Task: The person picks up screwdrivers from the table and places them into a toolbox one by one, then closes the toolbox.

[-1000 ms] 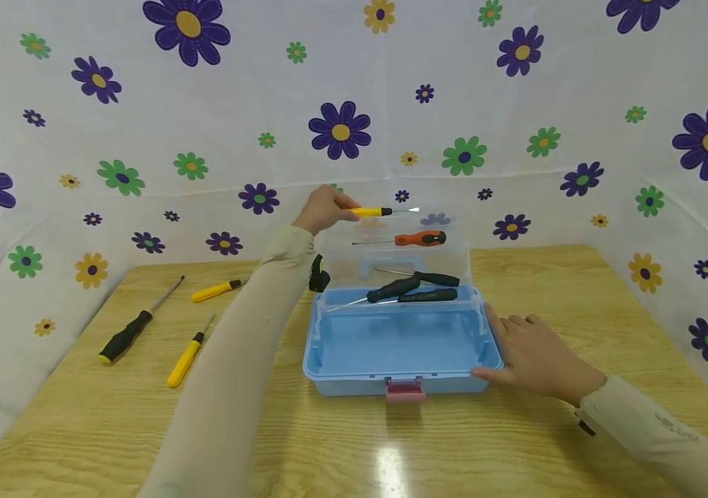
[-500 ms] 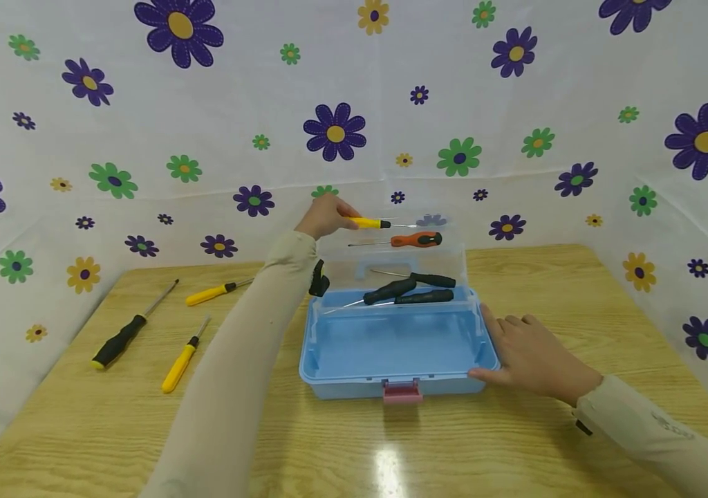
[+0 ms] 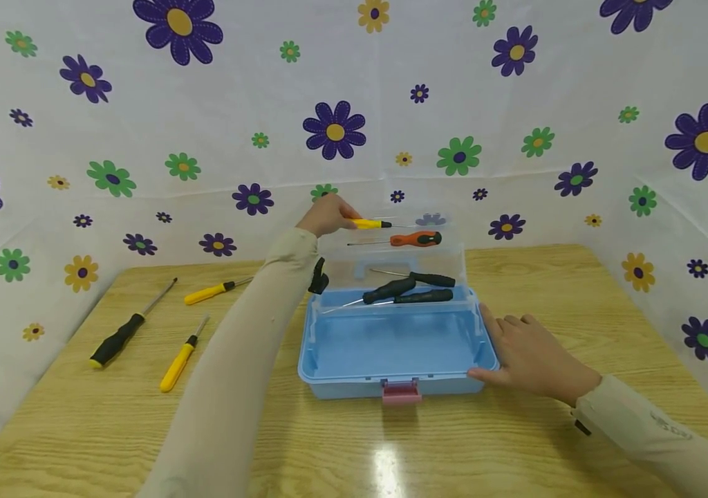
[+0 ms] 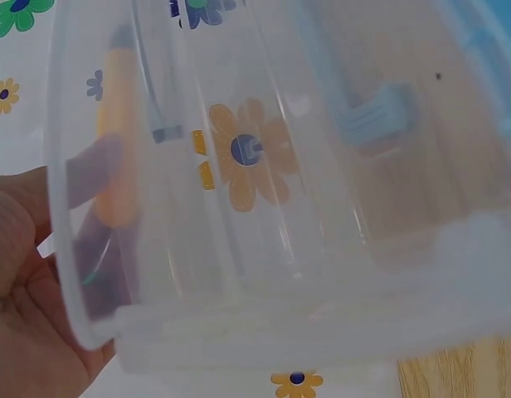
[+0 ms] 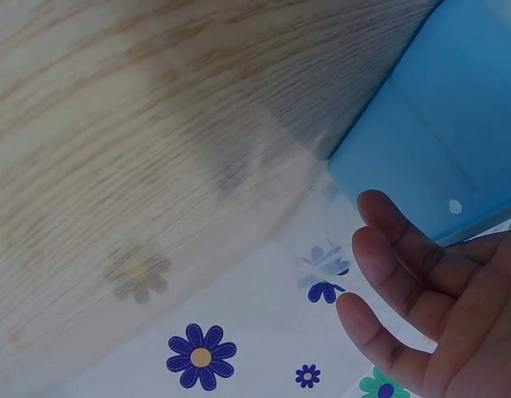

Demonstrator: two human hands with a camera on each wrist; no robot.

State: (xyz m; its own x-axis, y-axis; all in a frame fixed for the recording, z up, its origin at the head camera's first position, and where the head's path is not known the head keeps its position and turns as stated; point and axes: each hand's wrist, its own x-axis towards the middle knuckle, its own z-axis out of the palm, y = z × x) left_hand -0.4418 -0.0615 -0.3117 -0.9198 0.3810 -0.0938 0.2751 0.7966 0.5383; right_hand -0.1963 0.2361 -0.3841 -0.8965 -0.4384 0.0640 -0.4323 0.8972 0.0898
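My left hand [image 3: 329, 214] pinches a yellow-handled screwdriver [image 3: 371, 223] with a black collar, its blade pointing right. It is at the upper left of the raised translucent trays and lid [image 3: 329, 259] of a light-blue toolbox [image 3: 391, 342]. In the left wrist view, the yellow handle [image 4: 116, 157] shows blurred through clear plastic. My right hand [image 3: 531, 356] rests at the toolbox's right end, thumb on the front rim. The right wrist view shows several loosely bent fingers beside the blue wall [image 5: 438, 141]. An orange screwdriver [image 3: 415, 239] and black-handled screwdrivers [image 3: 431, 279] lie in the trays.
Left on the wooden table [image 3: 516, 443] lie a large black-handled screwdriver [image 3: 119, 340] and two yellow screwdrivers, one near [image 3: 178, 366] and one far [image 3: 207, 294]. A pink latch [image 3: 401, 392] hangs at the toolbox front. Flowered cloth [image 3: 379, 83] stands behind.
My left hand has lowered the yellow screwdriver slightly, closer to the orange one, then stays almost still. The right hand keeps its place on the toolbox. The head view has shifted a little.
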